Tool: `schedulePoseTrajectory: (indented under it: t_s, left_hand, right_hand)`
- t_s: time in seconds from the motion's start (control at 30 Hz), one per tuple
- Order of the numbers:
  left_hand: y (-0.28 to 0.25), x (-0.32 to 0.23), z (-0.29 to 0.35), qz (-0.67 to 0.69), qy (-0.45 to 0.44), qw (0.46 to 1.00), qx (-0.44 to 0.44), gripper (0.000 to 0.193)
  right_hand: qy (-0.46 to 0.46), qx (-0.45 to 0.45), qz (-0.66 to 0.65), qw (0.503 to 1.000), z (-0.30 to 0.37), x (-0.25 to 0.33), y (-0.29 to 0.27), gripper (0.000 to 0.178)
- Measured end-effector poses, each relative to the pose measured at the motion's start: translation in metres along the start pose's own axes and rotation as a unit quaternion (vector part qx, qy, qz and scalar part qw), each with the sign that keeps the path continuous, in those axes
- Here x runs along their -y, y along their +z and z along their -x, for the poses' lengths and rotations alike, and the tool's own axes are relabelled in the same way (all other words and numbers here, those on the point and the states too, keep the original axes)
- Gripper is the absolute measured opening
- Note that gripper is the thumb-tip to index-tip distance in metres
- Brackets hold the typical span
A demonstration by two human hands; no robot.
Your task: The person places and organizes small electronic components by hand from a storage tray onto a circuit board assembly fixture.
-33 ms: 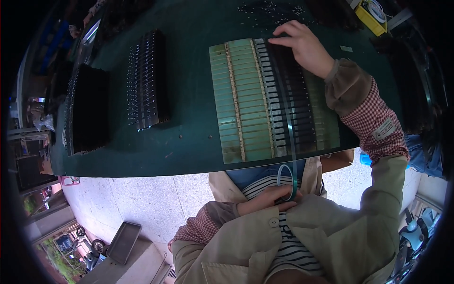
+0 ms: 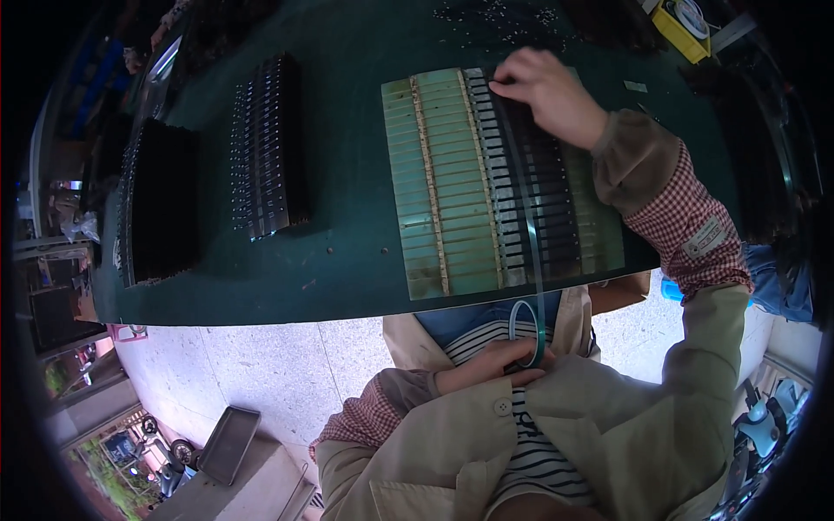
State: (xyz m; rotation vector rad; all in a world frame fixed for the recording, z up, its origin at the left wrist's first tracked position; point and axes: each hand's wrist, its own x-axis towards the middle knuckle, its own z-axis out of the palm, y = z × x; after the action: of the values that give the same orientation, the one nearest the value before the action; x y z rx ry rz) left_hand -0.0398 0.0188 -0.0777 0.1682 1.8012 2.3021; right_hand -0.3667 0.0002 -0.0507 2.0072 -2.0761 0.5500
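Note:
A pale green slotted board [image 2: 452, 187] lies on the table, with two light ridges running across its slots. Dark flat strips [image 2: 552, 208] lie side by side in its right part, their grey ends lined up beside one ridge. Across them stretches clear tape [image 2: 532, 239], leading over the table's near edge to a tape roll [image 2: 543, 343]. My left hand [image 2: 495, 362] is closed on this roll, low in front of my body. At the board's far end, my right hand [image 2: 553, 97] has its fingers curled, thumb and fingertip together at the strips; what they pinch is hidden.
Two stacks of dark strips, a middle stack [image 2: 269, 148] and a left stack [image 2: 161, 204], stand on the green table [image 2: 347, 278]. Small white bits [image 2: 495, 19] are scattered at the far side. A yellow bin [image 2: 682, 33] sits at the far right.
My right hand has curled its outstretched fingers and drawn thumb and fingertip together at the board's far end. My left hand stays where it was with the tape roll.

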Motion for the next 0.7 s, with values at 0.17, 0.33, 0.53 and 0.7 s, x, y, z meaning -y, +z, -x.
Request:
schedulePoseTrajectory:
  t_s: [0.17,0.33,0.53,0.7]
  left_hand:
    - [-0.004,0.001,-0.001,0.015,0.001,1.000,0.018,0.026]
    - [0.000,0.002,0.003,0.011,-0.004,1.000,-0.003,0.025]
    - [-0.002,0.003,-0.002,-0.015,0.028,0.999,-0.003,0.025]
    - [-0.002,-0.004,0.000,-0.030,-0.001,1.000,-0.003,0.024]
  right_hand:
    - [-0.033,0.018,0.112,0.993,0.004,0.009,0.004,0.043]
    - [-0.035,0.042,0.109,0.993,0.006,0.027,0.004,0.045]
    - [0.002,0.056,-0.053,0.997,0.012,0.008,0.002,0.046]
    - [-0.015,0.039,-0.014,0.999,0.014,0.021,0.009,0.046]
